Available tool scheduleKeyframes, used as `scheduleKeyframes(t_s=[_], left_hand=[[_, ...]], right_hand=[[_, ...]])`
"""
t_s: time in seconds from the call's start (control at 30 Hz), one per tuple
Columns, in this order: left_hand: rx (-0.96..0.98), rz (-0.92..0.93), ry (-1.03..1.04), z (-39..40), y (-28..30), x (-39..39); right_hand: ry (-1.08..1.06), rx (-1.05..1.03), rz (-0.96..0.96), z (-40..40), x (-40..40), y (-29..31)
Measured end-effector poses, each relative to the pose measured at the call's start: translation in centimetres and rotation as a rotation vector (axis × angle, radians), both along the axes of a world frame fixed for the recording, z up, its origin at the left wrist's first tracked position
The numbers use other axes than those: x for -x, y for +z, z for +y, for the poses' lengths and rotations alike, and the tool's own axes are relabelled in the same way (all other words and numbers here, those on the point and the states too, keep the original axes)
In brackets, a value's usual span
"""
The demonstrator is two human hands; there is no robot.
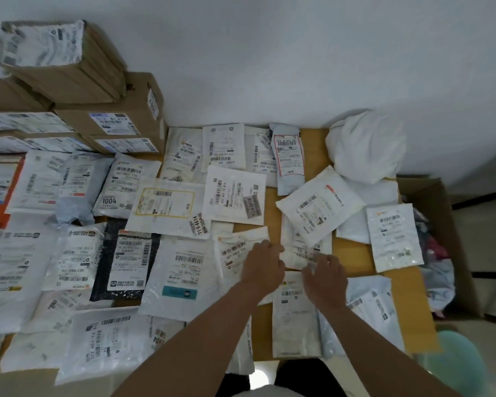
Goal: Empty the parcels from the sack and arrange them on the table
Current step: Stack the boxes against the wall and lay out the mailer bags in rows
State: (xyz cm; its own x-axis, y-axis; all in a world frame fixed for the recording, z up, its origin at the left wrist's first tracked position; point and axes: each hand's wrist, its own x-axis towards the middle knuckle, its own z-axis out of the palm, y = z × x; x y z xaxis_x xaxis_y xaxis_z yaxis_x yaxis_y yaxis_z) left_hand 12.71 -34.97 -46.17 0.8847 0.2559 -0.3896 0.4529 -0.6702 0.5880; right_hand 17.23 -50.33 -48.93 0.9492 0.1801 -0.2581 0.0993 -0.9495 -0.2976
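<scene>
Parcels in flat white plastic mailers with barcode labels cover most of the wooden tabletop (315, 144), laid edge to edge and partly overlapping. At the centre, both hands reach forward onto one wrinkled white mailer (295, 253) with a smudged label. The left hand (262, 267) has its fingers curled, its grip closed on the mailer's left edge, and it also lies over a neighbouring white mailer with an orange-marked label (235, 253). The right hand (325, 277) rests on the same wrinkled mailer's lower right corner with fingers spread; whether it pinches the plastic I cannot tell. Toward one o'clock from the hands, a tilted white mailer (320, 206) overlaps the wrinkled one's far end. At two o'clock, near the wall, lies the crumpled white sack (365, 146), slumped in a soft heap at the tabletop's far right corner. At nine o'clock sits a black mailer with a white label (126, 265) among the white ones, and at ten o'clock an orange flat package (0, 190). Stacked brown cardboard boxes (109, 116) stand at eleven o'clock. An open cardboard box holding cloth items (438, 253) is at three o'clock, off the tabletop's edge.
</scene>
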Motion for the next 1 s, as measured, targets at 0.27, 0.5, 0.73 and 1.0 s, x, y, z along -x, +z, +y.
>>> scheduleKeyframes(t_s=[0.27, 0.5, 0.73, 1.0], left_hand=[[-0.215, 0.054, -0.094, -2.8, -0.5, -0.5], [-0.31, -0.036, -0.196, -7.0, -1.2, 1.9], [-0.35, 0.104, -0.298, -13.7, -2.6, 6.5], [-0.213, 0.29, 0.277, -16.2, -1.0, 9.6]], right_hand=[[0.365, -0.038, 0.011, -0.4, -0.4, -0.9], [0.225, 0.07, -0.124, -10.1, 1.2, -0.5], [0.283, 0.058, -0.006, -14.7, 0.4, -3.0], [0.309, 0.114, -0.092, -15.4, 2.2, -2.7]])
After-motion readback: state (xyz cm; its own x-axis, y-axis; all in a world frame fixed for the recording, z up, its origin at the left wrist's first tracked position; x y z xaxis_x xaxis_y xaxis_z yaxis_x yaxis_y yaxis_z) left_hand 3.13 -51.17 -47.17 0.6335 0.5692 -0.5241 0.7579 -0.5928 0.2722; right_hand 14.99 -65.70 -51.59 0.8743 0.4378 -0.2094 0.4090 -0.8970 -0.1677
